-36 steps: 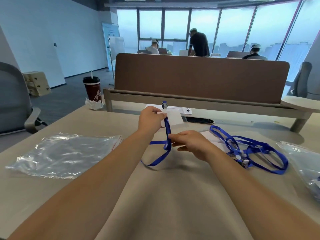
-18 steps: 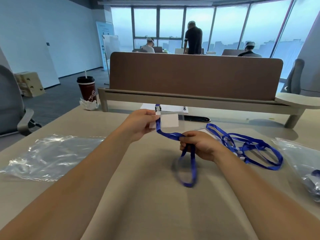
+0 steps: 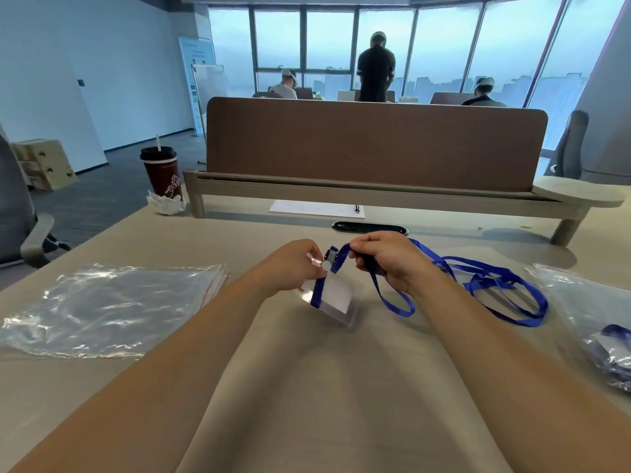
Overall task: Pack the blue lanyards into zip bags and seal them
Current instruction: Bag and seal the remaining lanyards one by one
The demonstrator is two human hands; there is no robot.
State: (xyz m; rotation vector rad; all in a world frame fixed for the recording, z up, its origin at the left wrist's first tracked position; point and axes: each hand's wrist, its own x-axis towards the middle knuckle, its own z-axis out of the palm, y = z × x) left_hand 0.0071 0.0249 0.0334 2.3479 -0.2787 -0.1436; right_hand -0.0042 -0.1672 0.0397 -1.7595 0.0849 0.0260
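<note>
Lanyard now crosses the badge holder; left grip pinches holder, right grip strap.

Beige desk bears zip bags, lanyards, cup, paper.

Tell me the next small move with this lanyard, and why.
Probably wind the blue lanyard round the badge holder. The left hand pinches the holder by its clip, the right hand grips the lanyard, and its loop hangs loose, likely too sprawling for the zip bags.
</note>
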